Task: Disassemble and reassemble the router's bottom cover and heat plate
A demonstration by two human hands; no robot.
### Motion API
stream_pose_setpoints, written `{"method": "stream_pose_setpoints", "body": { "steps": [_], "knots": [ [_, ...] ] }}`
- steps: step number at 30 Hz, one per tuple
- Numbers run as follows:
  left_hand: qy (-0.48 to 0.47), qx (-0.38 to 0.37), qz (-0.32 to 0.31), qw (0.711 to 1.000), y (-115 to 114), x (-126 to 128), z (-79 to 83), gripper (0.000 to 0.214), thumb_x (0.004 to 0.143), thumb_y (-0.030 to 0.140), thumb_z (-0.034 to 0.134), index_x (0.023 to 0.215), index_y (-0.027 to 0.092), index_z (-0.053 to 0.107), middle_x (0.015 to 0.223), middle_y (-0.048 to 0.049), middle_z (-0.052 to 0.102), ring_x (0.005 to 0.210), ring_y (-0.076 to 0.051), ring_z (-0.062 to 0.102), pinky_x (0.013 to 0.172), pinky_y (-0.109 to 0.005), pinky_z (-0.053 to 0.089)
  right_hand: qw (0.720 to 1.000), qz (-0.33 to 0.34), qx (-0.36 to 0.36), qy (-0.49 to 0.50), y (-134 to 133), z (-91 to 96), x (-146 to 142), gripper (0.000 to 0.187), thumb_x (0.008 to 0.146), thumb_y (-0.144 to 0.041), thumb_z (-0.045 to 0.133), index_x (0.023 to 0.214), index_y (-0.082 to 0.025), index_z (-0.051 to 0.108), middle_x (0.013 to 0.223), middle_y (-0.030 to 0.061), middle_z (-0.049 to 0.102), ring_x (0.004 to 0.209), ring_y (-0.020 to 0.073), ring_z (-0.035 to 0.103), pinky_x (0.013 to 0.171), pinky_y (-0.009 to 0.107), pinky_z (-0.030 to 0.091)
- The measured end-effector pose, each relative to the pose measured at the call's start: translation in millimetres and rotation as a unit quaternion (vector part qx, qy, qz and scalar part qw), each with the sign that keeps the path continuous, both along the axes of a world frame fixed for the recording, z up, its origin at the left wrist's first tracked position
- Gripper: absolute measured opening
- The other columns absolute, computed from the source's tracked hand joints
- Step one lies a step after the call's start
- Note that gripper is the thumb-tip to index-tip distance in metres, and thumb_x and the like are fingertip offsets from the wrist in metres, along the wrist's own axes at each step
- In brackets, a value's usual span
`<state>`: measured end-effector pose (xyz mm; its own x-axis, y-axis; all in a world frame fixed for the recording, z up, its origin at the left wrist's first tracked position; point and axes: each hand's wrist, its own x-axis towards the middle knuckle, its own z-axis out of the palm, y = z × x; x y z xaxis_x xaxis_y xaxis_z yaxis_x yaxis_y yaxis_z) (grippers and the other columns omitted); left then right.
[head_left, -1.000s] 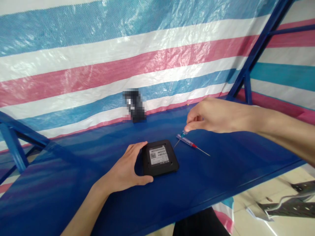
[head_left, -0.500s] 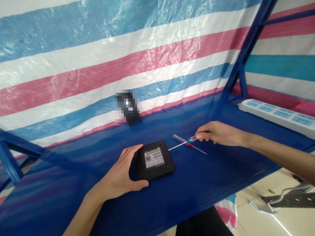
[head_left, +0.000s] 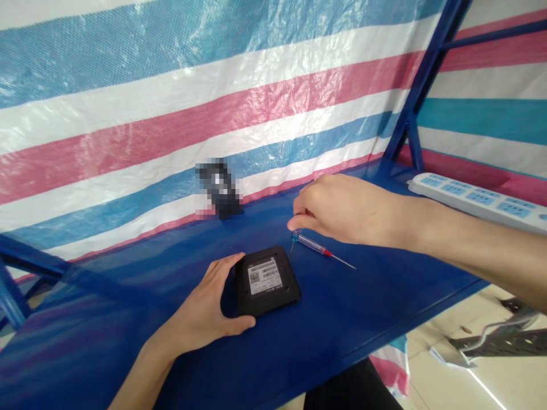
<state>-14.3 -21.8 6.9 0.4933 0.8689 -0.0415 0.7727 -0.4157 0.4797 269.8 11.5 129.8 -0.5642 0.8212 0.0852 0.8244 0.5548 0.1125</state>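
Observation:
A flat black square device with a white printed label lies on the blue tabletop. My left hand grips it from the left, fingers at the far corner and thumb along the near side. In my right hand is a screwdriver with a blue collar, held steeply with its thin shaft pointing down by the device's far right corner. Most of its handle is hidden in my closed fingers. A second screwdriver, clear-handled with a red collar, lies below that hand.
On the right of the blue table lies a white power strip. Striped plastic sheeting hangs behind. A pixelated dark object stands at the back edge. Blue metal posts frame the sides.
My right hand has moved left and up toward the device, turning the screwdriver from slanted to nearly upright. My left hand stays on the device.

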Motion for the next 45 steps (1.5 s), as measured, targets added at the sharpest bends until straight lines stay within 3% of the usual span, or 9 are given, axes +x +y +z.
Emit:
{"method": "stream_pose_setpoints", "body": {
  "steps": [6, 11, 14, 19, 24, 31, 36, 40, 45],
  "knots": [
    [-0.006, -0.003, 0.003, 1.0, 0.1, 2.3, 3.5, 0.089, 0.074, 0.041, 0.077, 0.149, 0.022, 0.033, 0.15, -0.0171, 0.046, 0.142, -0.04, 0.041, 0.116, -0.06, 0.036, 0.994, -0.044, -0.071, 0.072, 10.9, -10.1, 21.7, 0.034, 0.098, -0.037, 0.055, 0.081, -0.017, 0.078, 0.077, 0.0063, 0.077, 0.072, 0.0193, 0.071, 0.062, 0.027, 0.041],
    [-0.007, -0.006, 0.006, 1.0, 0.8, -0.3, -1.0, 0.09, 0.073, 0.037, 0.077, 0.15, 0.022, 0.032, 0.152, -0.0166, 0.044, 0.143, -0.04, 0.04, 0.117, -0.059, 0.035, 0.947, -0.156, -0.224, 0.172, 16.9, -51.2, 63.4, 0.03, 0.092, -0.035, 0.055, 0.084, -0.016, 0.077, 0.07, 0.0029, 0.073, 0.06, 0.0154, 0.065, 0.057, 0.026, 0.042],
    [0.002, -0.009, 0.008, 1.0, 1.1, -2.0, -3.2, 0.093, 0.073, 0.037, 0.077, 0.15, 0.02, 0.029, 0.153, -0.0171, 0.042, 0.144, -0.039, 0.039, 0.119, -0.058, 0.034, 0.936, -0.173, -0.241, 0.189, 10.6, -65.9, 75.3, 0.034, 0.093, -0.038, 0.051, 0.08, -0.016, 0.075, 0.069, 0.0023, 0.073, 0.062, 0.0154, 0.066, 0.055, 0.025, 0.044],
    [0.006, 0.005, 0.008, 1.0, 0.7, -1.2, -3.0, 0.089, 0.074, 0.036, 0.076, 0.149, 0.021, 0.032, 0.152, -0.0165, 0.044, 0.142, -0.039, 0.041, 0.118, -0.058, 0.035, 0.977, -0.096, -0.099, 0.163, -6.9, -32.7, 46.6, 0.034, 0.094, -0.045, 0.057, 0.082, -0.021, 0.077, 0.074, 0.002, 0.076, 0.065, 0.0165, 0.068, 0.058, 0.026, 0.041],
    [0.004, 0.019, 0.01, 1.0, 1.3, -0.1, -3.6, 0.087, 0.074, 0.038, 0.075, 0.149, 0.023, 0.033, 0.149, -0.016, 0.048, 0.14, -0.04, 0.045, 0.115, -0.059, 0.039, 1.0, 0.012, -0.014, 0.011, -16.1, 7.8, -11.6, 0.029, 0.095, -0.032, 0.061, 0.079, -0.015, 0.077, 0.075, 0.011, 0.076, 0.07, 0.022, 0.07, 0.06, 0.029, 0.039],
    [-0.004, 0.007, 0.009, 1.0, 1.4, -1.4, -4.2, 0.089, 0.074, 0.042, 0.077, 0.149, 0.023, 0.032, 0.151, -0.0157, 0.046, 0.141, -0.039, 0.043, 0.116, -0.059, 0.038, 1.0, -0.004, -0.014, -0.002, -7.8, 5.5, -23.7, 0.03, 0.097, -0.03, 0.058, 0.081, -0.013, 0.078, 0.073, 0.0119, 0.076, 0.071, 0.0227, 0.071, 0.062, 0.029, 0.04],
    [-0.005, -0.008, 0.018, 1.0, 1.9, -2.1, -4.3, 0.093, 0.074, 0.044, 0.078, 0.15, 0.021, 0.031, 0.152, -0.0162, 0.044, 0.143, -0.039, 0.041, 0.118, -0.057, 0.035, 0.989, -0.081, -0.079, 0.09, 10.5, -13.3, 16.8, 0.037, 0.096, -0.04, 0.055, 0.08, -0.016, 0.078, 0.071, 0.0063, 0.075, 0.066, 0.0191, 0.069, 0.06, 0.028, 0.04],
    [-0.004, -0.016, 0.019, 1.0, 2.1, -1.2, -4.0, 0.093, 0.073, 0.043, 0.078, 0.151, 0.022, 0.031, 0.153, -0.0155, 0.043, 0.143, -0.039, 0.04, 0.118, -0.057, 0.036, 0.934, -0.187, -0.228, 0.203, 15.9, -44.7, 54.5, 0.034, 0.092, -0.04, 0.054, 0.087, -0.015, 0.077, 0.073, 0.0055, 0.074, 0.064, 0.0175, 0.067, 0.058, 0.026, 0.046],
    [0.01, -0.025, 0.018, 0.999, 1.5, -0.7, -3.5, 0.094, 0.074, 0.041, 0.076, 0.152, 0.019, 0.028, 0.155, -0.0175, 0.039, 0.145, -0.039, 0.036, 0.12, -0.057, 0.032, 0.896, -0.199, -0.272, 0.291, 2.6, -89.3, 79.7, 0.038, 0.088, -0.047, 0.053, 0.078, -0.016, 0.07, 0.074, 0.0047, 0.07, 0.064, 0.0156, 0.062, 0.059, 0.026, 0.048]
  ]
}}
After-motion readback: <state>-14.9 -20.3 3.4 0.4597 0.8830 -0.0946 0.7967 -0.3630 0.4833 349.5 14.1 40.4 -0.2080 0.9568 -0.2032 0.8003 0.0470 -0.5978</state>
